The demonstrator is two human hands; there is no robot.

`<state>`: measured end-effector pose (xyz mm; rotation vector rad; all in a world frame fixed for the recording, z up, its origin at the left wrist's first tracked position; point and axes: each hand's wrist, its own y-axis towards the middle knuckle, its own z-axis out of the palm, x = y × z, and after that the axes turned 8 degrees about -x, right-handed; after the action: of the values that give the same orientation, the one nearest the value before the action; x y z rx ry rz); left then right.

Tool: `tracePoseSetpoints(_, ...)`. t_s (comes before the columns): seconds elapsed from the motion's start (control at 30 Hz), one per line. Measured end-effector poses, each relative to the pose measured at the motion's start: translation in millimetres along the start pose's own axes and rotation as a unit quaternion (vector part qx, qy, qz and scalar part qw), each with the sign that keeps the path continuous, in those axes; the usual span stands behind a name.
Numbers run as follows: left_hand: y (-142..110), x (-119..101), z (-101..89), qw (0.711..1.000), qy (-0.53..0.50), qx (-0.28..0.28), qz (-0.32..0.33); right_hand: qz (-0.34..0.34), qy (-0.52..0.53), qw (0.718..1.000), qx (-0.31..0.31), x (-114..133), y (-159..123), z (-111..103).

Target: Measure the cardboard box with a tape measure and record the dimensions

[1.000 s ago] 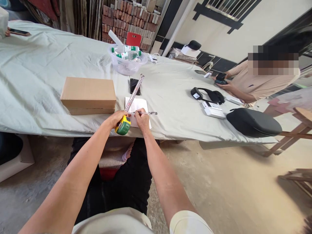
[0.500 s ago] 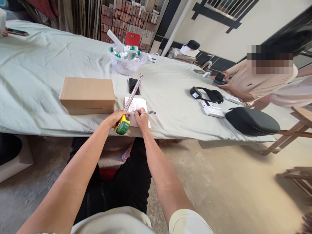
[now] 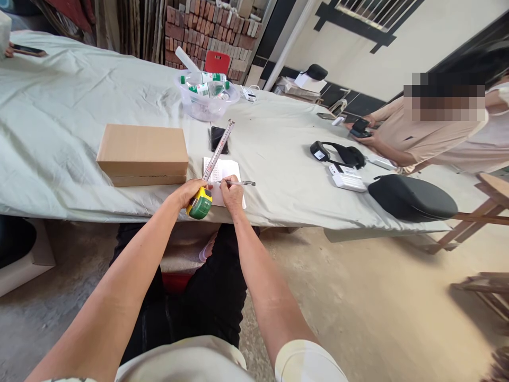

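Observation:
My left hand [image 3: 190, 193] is closed around a green and yellow tape measure [image 3: 201, 204] at the table's near edge. Its blade [image 3: 218, 149] sticks out away from me, crossing the paper's left part and a black phone [image 3: 217, 139]. Between the fingers of my right hand [image 3: 233, 194] is a pen [image 3: 245, 183], its tip low over the white paper [image 3: 225, 168]. Red print or marks show on the paper's upper left; my hands cover part of the sheet. A closed brown cardboard box [image 3: 143, 154] sits left of my left hand.
Farther back stands a clear basin [image 3: 207, 109] of plastic bottles. To the right lie a black head strap [image 3: 338, 155], a white device [image 3: 347, 178] and a black case [image 3: 413, 199]. A person [image 3: 421, 127] at the right holds a dark device. A pale cloth [image 3: 278, 138] covers the table.
My two hands, the tape measure and the pen stay almost in place. The view shifts slightly. Behind the person at the right, another person in pale clothing has moved.

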<state>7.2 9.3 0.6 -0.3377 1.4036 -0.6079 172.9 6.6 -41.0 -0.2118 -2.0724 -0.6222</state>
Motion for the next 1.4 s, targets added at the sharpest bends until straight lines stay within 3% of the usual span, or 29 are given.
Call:
tracePoseSetpoints(1.23,-3.4,0.0,0.4,1.0,-0.012,-0.003,-0.006,-0.004,-0.022,0.999,-0.025,0.2,-1.3,2.1)
tracePoseSetpoints(1.4,-4.4,-0.2,-0.5,1.0,-0.014,0.0,-0.002,0.032,0.03,0.999,-0.029,-2.5,-0.3,-0.7)
